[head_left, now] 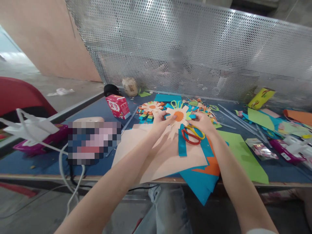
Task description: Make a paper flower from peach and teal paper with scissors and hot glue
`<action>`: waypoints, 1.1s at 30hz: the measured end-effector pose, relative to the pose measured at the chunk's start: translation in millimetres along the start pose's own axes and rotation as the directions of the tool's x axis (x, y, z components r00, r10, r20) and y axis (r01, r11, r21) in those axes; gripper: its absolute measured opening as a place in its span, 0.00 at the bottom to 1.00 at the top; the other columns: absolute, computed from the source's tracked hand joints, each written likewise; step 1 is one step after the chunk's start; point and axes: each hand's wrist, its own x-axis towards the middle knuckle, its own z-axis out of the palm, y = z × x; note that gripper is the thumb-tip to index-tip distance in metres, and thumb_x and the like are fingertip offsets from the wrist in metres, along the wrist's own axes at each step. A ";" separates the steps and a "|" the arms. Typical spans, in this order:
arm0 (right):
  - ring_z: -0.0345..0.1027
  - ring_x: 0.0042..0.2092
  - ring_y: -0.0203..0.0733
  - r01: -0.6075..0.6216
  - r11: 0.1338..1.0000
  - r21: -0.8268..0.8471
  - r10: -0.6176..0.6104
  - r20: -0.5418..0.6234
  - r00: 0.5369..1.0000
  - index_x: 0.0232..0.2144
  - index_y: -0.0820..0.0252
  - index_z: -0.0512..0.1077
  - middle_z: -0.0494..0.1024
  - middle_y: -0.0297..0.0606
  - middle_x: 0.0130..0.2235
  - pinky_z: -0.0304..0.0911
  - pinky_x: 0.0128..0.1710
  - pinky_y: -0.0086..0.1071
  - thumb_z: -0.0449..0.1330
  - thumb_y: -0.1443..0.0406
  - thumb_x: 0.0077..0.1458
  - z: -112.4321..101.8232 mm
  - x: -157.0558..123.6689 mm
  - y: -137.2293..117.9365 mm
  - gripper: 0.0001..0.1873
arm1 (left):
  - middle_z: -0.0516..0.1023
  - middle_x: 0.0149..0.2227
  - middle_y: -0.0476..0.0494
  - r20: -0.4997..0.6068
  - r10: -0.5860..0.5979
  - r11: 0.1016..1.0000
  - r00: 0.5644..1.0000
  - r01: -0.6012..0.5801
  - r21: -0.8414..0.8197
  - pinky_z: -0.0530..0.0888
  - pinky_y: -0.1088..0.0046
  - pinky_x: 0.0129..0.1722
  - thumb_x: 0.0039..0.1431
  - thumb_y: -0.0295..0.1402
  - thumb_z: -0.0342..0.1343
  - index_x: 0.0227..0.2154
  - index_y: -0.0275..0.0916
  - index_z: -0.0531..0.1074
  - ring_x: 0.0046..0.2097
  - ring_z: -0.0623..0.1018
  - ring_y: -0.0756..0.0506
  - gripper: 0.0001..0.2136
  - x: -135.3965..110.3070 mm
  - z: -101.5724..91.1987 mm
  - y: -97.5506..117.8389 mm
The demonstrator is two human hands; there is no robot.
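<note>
Between my two hands is a paper flower (179, 116) with an orange centre and peach, blue and green strips as petals. My left hand (161, 119) grips its left side, the thumb on the front near the centre. On the right edge, my right hand (201, 122) pinches the blue and green petals. Just below the right hand lie scissors (191, 135) with red and yellow handles, their blades hidden. Beneath are a large peach paper sheet (156, 162) and a blue paper strip (182, 143). Another paper flower (151, 107) rests on a pile at the left.
A pink box (118, 106) stands at the back left. Paper scraps (202, 109) lie behind my hands. Green sheets (243, 156) and a yellow can-like container (262, 98) are on the right. Glue-gun-like purple and white devices (287, 151) sit near both sides. A perforated metal panel (207, 48) closes the back.
</note>
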 end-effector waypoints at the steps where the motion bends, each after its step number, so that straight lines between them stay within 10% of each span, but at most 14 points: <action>1: 0.73 0.33 0.43 0.012 1.000 -0.020 -0.012 -0.005 1.000 0.24 0.60 0.73 0.78 0.36 0.30 0.69 0.36 0.36 0.63 0.63 0.39 -0.2 0.6 2.1 0.07 | 0.76 0.26 0.50 -0.001 0.000 1.000 1.000 0.000 0.009 0.69 0.77 0.26 0.33 0.39 0.68 0.24 0.37 0.74 0.26 0.72 0.52 0.14 -0.4 0.0 0.6; 13: 0.72 0.31 0.43 0.005 0.996 -0.086 -0.018 -0.155 0.988 0.21 0.59 0.76 0.78 0.35 0.25 0.67 0.34 0.36 0.64 0.59 0.40 -8.8 -1.7 -10.0 0.09 | 0.70 0.20 0.53 -0.052 0.007 0.997 0.999 -0.003 0.077 0.64 0.78 0.23 0.37 0.39 0.66 0.22 0.37 0.72 0.23 0.66 0.54 0.12 3.7 -4.6 -3.7; 33: 0.74 0.40 0.41 -0.136 0.752 0.645 0.166 0.014 0.986 0.22 0.55 0.68 0.80 0.32 0.33 0.68 0.44 0.38 0.70 0.58 0.34 -12.1 -3.7 -17.6 0.15 | 0.68 0.20 0.54 -0.091 -0.153 0.987 0.984 0.146 -0.072 0.61 0.80 0.19 0.32 0.37 0.68 0.21 0.36 0.69 0.21 0.66 0.56 0.15 4.5 -5.7 -6.8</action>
